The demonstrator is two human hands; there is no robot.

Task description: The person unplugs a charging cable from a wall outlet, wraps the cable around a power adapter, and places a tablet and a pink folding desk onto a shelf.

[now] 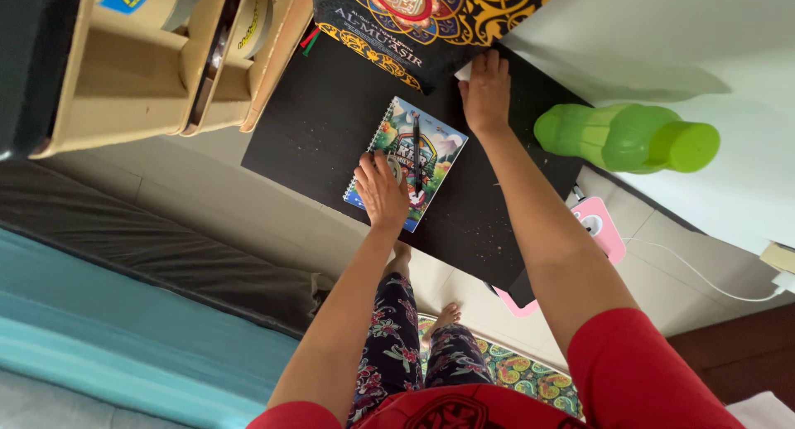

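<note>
A small spiral notebook (407, 160) with a colourful cover lies on a black table (331, 122), and a dark pen (416, 143) rests along it. My left hand (381, 190) lies on the notebook's near corner with fingers spread, gripping nothing. Farther back, a large black book (431, 15) with gold and red ornament lies at the table's far edge. My right hand (486, 93) rests flat against that book's near corner, fingertips touching it. A small white scrap (464, 71) shows beside the fingers.
A green plastic bottle (629, 135) lies on its side at the table's right. Beige plastic trays (141, 73) stand at the left. A pink socket strip (598, 226) with a white cable sits on the tiled floor. Below are a dark mattress edge (141, 238), my legs and a patterned mat.
</note>
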